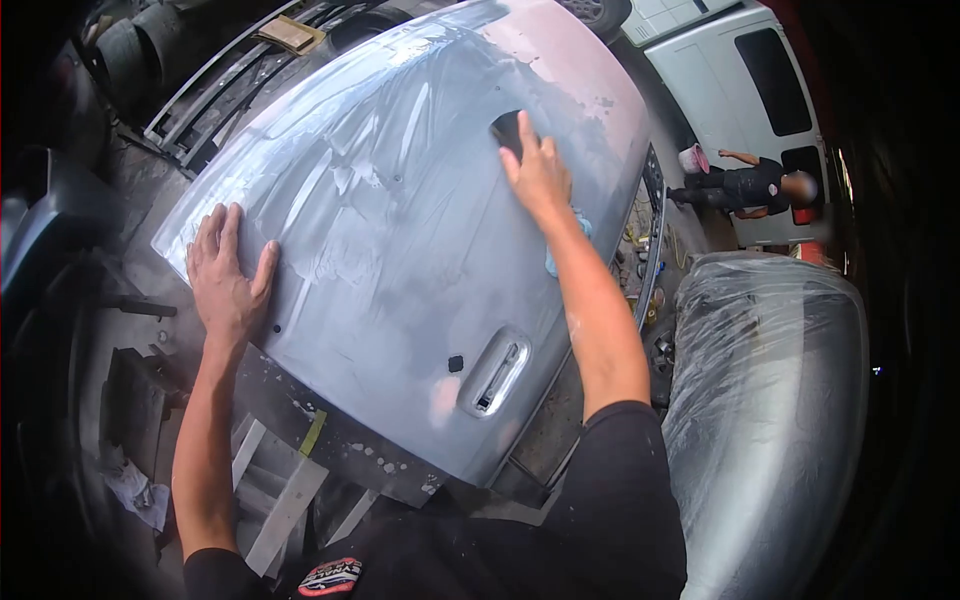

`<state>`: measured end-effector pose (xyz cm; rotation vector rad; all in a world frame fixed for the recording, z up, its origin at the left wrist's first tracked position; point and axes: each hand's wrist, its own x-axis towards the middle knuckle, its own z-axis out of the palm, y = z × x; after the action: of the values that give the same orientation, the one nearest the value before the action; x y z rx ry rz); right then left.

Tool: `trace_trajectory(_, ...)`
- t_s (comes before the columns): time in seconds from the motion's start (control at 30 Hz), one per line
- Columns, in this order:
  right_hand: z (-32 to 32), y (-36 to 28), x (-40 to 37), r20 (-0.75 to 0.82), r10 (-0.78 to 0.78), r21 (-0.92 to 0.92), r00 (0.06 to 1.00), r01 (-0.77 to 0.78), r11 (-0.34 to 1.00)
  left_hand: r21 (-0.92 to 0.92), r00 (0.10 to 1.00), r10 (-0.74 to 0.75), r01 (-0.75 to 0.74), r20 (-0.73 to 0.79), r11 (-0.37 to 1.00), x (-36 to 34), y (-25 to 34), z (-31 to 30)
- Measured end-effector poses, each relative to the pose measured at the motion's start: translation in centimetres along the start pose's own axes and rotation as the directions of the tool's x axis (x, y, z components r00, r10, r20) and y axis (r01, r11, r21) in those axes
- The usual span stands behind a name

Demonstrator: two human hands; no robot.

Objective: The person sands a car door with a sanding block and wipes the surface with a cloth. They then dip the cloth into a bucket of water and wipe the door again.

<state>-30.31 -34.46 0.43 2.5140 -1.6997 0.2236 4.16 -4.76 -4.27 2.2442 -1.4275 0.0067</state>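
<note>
A car door panel (pixel 420 270), grey with primer and streaked with wet-looking or pale smears, lies before me on a stand. My left hand (pixel 228 275) rests flat on its left edge, fingers spread. On the upper right of the panel, my right hand (pixel 540 175) is closed on a black sanding block (pixel 508 130), pressed against the surface. The block's underside is hidden. The door handle recess (pixel 495 370) sits near the lower end, beside a small black square hole (pixel 456 363). A light blue cloth (pixel 582 225) shows partly behind my right forearm.
A plastic-covered car body (pixel 770 400) stands close on the right. Beyond it, another person (pixel 750 187) is near a white van (pixel 720 80) and a pink bucket (pixel 692 159). Metal rails (pixel 215 90) and a dark bumper-like part (pixel 65 215) are at the left.
</note>
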Motion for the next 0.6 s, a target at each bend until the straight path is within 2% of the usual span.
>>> trace_trajectory(0.1, 2.0, -0.3, 7.1, -0.028, 0.266, -0.106, 0.964, -0.267, 0.958, -0.008, 0.999, -0.033, 0.033, -0.002, 0.999, -0.5, 0.4, -0.3)
trace_trajectory(0.2, 0.4, -4.2, 2.0, 0.021, 0.115, -0.017, 0.993, -0.115, 0.993, -0.006, 0.999, -0.037, 0.037, 0.025, 0.999, -0.4, 0.4, -0.6)
trace_trajectory(0.27, -0.8, -10.4, -6.9, -0.026, -0.101, 0.072, 0.995, 0.102, 0.992, -0.004, 0.999, -0.039, 0.039, 0.020, 0.999, -0.4, 0.5, -0.5)
trace_trajectory(0.33, -2.7, -16.4, -15.5, 0.040, -0.208, 0.052, 0.977, 0.206, 0.977, -0.007, 0.999, -0.039, 0.039, 0.022, 0.999, -0.5, 0.5, -0.8)
trace_trajectory(0.43, -2.4, -13.8, -11.8, 0.041, -0.262, 0.107, 0.964, 0.257, 0.961, -0.029, 0.998, -0.040, 0.041, 0.038, 0.999, -0.5, 0.5, -0.7)
trace_trajectory(0.53, 0.9, -6.8, 2.6, -0.025, -0.032, 0.000, 0.999, 0.032, 0.999, -0.031, 0.999, -0.043, 0.044, 0.030, 0.999, 0.0, 0.4, -0.5)
trace_trajectory(0.6, 2.4, -6.5, 6.2, -0.029, 0.040, -0.060, 0.999, -0.041, 0.997, -0.027, 0.998, -0.061, 0.061, 0.021, 0.998, -0.6, 0.2, -0.4)
